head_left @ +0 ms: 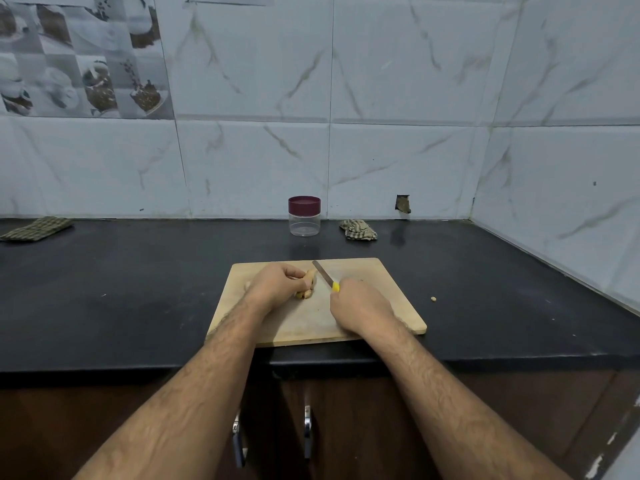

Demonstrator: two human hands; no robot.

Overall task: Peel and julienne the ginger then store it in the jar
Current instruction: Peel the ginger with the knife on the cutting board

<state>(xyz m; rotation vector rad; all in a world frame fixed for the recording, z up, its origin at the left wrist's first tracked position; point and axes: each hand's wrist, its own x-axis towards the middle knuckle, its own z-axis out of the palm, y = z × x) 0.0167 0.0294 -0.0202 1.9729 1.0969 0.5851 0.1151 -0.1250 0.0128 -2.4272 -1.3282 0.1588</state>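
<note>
- The left hand (277, 284) curls around a knob of ginger (308, 283), pinning it to a wooden cutting board (381, 299); the root's tan end pokes out past the fingers.
- The right hand (360, 308) grips the yellow handle of a knife (325, 275), its narrow blade angled up and away to the left, the tip lying just beside the ginger.
- Both bare forearms reach in from the bottom of the view, over the front edge of a black countertop (138, 289) on which the board lies.
- A small pale scrap (433, 298) sits on the counter just off the board's right edge.
- At the back of the counter, near the wall, a clear jar (304, 221) stands upright with its maroon lid (304, 204) on.
- A crumpled checked cloth (358, 230) lies right of the jar; a folded one (36, 228) rests far to the left.
- Marble-patterned tiles (398, 98) cover the walls, and two metal cabinet handles (307, 431) show below the counter.
</note>
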